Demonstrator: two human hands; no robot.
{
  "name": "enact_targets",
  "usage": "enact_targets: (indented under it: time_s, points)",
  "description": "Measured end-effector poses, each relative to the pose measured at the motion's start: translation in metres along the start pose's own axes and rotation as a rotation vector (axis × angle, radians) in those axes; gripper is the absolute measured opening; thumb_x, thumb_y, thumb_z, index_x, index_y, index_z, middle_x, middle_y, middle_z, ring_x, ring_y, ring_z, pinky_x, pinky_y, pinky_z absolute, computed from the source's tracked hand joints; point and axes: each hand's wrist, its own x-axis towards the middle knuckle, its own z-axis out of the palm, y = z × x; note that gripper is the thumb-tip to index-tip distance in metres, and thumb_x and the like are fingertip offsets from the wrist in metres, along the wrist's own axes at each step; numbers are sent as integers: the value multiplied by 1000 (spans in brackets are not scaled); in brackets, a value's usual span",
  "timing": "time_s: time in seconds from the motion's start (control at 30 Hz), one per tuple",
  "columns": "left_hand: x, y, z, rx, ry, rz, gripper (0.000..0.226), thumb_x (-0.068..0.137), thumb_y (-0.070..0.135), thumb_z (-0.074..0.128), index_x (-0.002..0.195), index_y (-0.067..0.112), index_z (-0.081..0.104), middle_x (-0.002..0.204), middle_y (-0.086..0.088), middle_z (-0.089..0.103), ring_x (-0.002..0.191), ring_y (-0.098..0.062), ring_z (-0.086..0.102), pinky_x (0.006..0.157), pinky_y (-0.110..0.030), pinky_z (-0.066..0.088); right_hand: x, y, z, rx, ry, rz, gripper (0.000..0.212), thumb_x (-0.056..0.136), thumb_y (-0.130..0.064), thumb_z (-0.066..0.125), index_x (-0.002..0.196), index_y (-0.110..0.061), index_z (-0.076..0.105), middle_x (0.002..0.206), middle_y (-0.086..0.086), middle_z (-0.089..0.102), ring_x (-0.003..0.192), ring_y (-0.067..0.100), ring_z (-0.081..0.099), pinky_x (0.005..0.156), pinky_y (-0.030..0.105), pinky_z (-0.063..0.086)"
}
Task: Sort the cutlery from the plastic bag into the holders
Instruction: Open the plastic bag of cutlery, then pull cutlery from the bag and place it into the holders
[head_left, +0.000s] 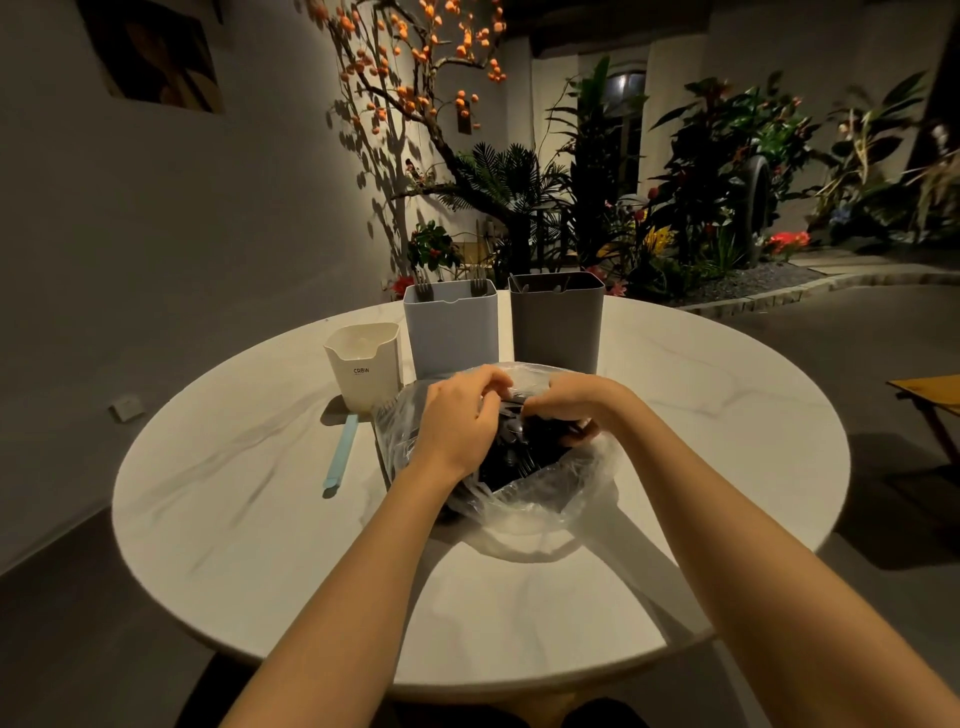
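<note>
From the head view, your left hand (462, 410) curls its fingers over the far-left edge of the plastic bag (519, 499), seemingly to hold the mouth spread so the contents stay reachable. Your right hand (571, 405) is curled down inside the opening; its grip looks closed among the dark cutlery (514, 457), but whether it holds a piece you cannot tell. The bag sits at the middle of the round table (260, 519), just near of the holders, which keeps each transfer short. Far of it stand the light blue holder (451, 332), with fork tines showing at its rim, and the dark grey holder (557, 325) to its right. The small cream holder (363, 369) stands left, a pale blue stick (340, 452) lying just near of it
</note>
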Motion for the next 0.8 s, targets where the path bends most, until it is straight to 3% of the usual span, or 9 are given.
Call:
enact_targets:
  time_s: [0.2,0.37,0.47,0.6,0.67,0.73,0.8]
  points:
    - [-2,-1,-1,218,-185,53,36,100,21,36,129,28,56,132,4,59,126,-14,45,114,-37,15,-3,1,-7,-11,1,-4,18,95,-21,57,80,-13,50,80,6,56,71,15,56,57,19,47]
    - [-3,3,-6,209,-241,29,34,98,16,40,125,27,58,132,6,58,127,-14,43,117,-40,14,-10,-2,-15,-16,-31,-38,13,90,-16,62,79,-10,59,81,7,62,79,19,61,66,22,53]
    - [-5,2,-5,154,-207,-38,28,97,16,43,114,24,63,121,2,63,118,-21,48,112,-43,28,-8,1,-13,24,-17,-26,14,89,-20,62,81,-10,59,81,6,60,76,16,59,64,22,52]
    - [-6,-1,-4,73,-152,-55,25,94,14,45,99,17,69,102,-4,69,97,-20,58,93,-45,49,-4,4,-5,136,9,3,27,91,-39,61,87,-13,55,87,7,57,83,17,55,67,22,48]
    - [-6,0,-4,43,-143,-60,25,95,11,46,95,14,71,101,-6,69,91,-16,59,86,-33,51,-2,5,-2,86,32,2,37,89,-49,61,84,-12,54,82,5,55,79,16,54,60,19,45]
    - [-7,1,-5,31,-130,-75,25,96,9,46,95,12,71,104,-7,69,88,-12,58,74,-13,44,-1,6,1,5,58,-5,41,86,-50,64,85,-10,55,78,4,55,68,13,52,53,18,42]
    - [-8,1,-6,15,-96,-81,24,96,9,46,97,12,70,103,-6,69,87,-10,58,69,-8,39,0,7,0,-27,64,-1,42,85,-49,66,89,-9,56,78,4,55,63,12,50,53,18,40]
